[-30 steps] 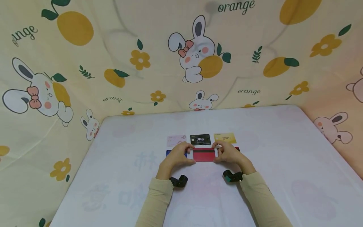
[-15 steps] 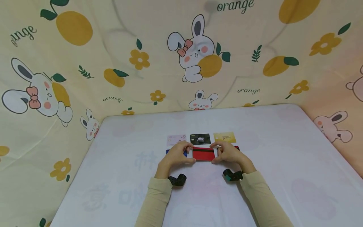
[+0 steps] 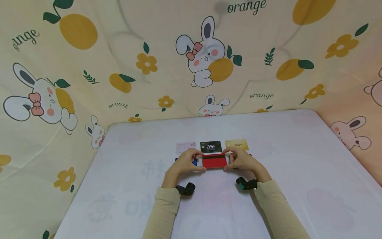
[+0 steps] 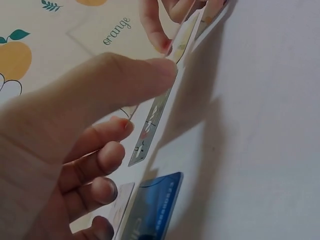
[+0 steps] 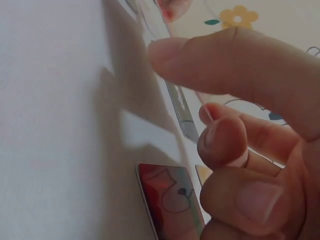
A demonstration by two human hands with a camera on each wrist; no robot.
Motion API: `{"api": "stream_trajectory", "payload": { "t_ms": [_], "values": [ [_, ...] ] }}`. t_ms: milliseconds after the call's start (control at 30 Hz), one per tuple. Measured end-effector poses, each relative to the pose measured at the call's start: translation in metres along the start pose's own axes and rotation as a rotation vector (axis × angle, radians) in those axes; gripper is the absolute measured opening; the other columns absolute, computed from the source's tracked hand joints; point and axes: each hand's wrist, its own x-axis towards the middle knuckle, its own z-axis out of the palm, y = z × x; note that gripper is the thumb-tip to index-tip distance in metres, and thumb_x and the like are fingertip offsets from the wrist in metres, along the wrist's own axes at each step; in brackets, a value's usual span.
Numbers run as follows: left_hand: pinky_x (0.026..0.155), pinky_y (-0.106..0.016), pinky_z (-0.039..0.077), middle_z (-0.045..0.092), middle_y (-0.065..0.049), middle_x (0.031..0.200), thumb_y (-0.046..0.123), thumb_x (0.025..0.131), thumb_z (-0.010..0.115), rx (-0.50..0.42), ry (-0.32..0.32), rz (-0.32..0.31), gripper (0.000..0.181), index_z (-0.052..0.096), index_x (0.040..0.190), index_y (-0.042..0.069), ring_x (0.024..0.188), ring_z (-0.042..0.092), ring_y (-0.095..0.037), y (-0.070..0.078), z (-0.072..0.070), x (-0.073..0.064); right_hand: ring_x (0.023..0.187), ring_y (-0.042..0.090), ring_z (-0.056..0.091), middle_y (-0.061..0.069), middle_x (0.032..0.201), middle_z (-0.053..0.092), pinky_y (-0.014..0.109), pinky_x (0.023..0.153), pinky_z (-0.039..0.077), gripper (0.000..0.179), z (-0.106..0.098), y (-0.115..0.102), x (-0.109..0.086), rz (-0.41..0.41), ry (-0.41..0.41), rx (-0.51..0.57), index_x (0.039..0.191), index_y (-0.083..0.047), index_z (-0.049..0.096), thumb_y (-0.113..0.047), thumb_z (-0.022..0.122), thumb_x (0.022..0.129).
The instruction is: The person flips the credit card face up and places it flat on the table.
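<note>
A red card with a dark stripe [image 3: 214, 162] is held level between both hands, raised off the table. At its left edge my left hand [image 3: 187, 162] pinches it between thumb and fingertips. The right hand [image 3: 240, 161] has the same kind of pinch on its right edge. Both wrist views show this card nearly edge-on, with shadows on the table below. Partly behind the left hand lies a blue card [image 4: 155, 205]. Another red card [image 5: 170, 200] lies by the right hand, mostly covered by it in the head view.
Beyond the hands, a pink card [image 3: 185, 148], a black Vip card [image 3: 210, 146] and a gold card [image 3: 236, 144] lie in a row. They rest on a white-covered table [image 3: 149, 139]. A patterned cloth [image 3: 167, 69] hangs behind the far edge.
The red card has shifted slightly up in the head view and its face looks brighter, its tilt a little altered. Both hands keep their pinch on it; the flat cards have not moved.
</note>
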Motion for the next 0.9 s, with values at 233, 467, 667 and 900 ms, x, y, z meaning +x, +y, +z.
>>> {"api": "stream_trajectory", "payload": {
  "t_ms": [233, 467, 667, 900],
  "values": [
    [0.07, -0.018, 0.037, 0.057, -0.01, 0.092, 0.021, 0.071, 0.085, -0.034, 0.019, 0.04, 0.052, 0.064, 0.115, 0.005, 0.08, 0.045, -0.015, -0.0009, -0.0021, -0.0009, 0.056, 0.004, 0.047, 0.0, 0.065, 0.053, 0.02, 0.056, 0.041, 0.057, -0.0021, 0.0011, 0.0005, -0.077, -0.001, 0.049, 0.123, 0.005, 0.051, -0.004, 0.078, 0.074],
    [0.07, -0.017, 0.037, 0.058, -0.009, 0.093, 0.022, 0.071, 0.085, -0.019, 0.012, 0.034, 0.052, 0.064, 0.115, 0.006, 0.08, 0.046, -0.014, -0.0021, -0.0022, -0.0009, 0.054, 0.004, 0.046, 0.003, 0.069, 0.054, 0.02, 0.053, 0.041, 0.059, -0.0021, 0.0008, 0.001, -0.103, 0.005, 0.089, 0.126, 0.004, 0.049, -0.004, 0.077, 0.075],
    [0.07, -0.017, 0.038, 0.057, -0.007, 0.092, 0.022, 0.07, 0.086, 0.005, 0.023, 0.034, 0.053, 0.065, 0.116, 0.007, 0.079, 0.046, -0.014, -0.0011, -0.0028, -0.0007, 0.053, 0.003, 0.045, 0.005, 0.07, 0.055, 0.019, 0.051, 0.041, 0.057, -0.0024, 0.0002, 0.001, -0.15, 0.004, 0.127, 0.127, 0.005, 0.048, -0.002, 0.075, 0.077],
    [0.073, -0.019, 0.04, 0.059, -0.007, 0.095, 0.024, 0.07, 0.086, 0.048, 0.032, 0.033, 0.056, 0.063, 0.118, 0.008, 0.083, 0.049, -0.015, 0.0004, -0.0036, -0.0007, 0.053, 0.004, 0.047, 0.006, 0.07, 0.056, 0.019, 0.051, 0.041, 0.054, -0.0022, -0.0029, 0.0011, -0.173, 0.011, 0.142, 0.125, 0.005, 0.049, -0.001, 0.074, 0.077]
  ]
}}
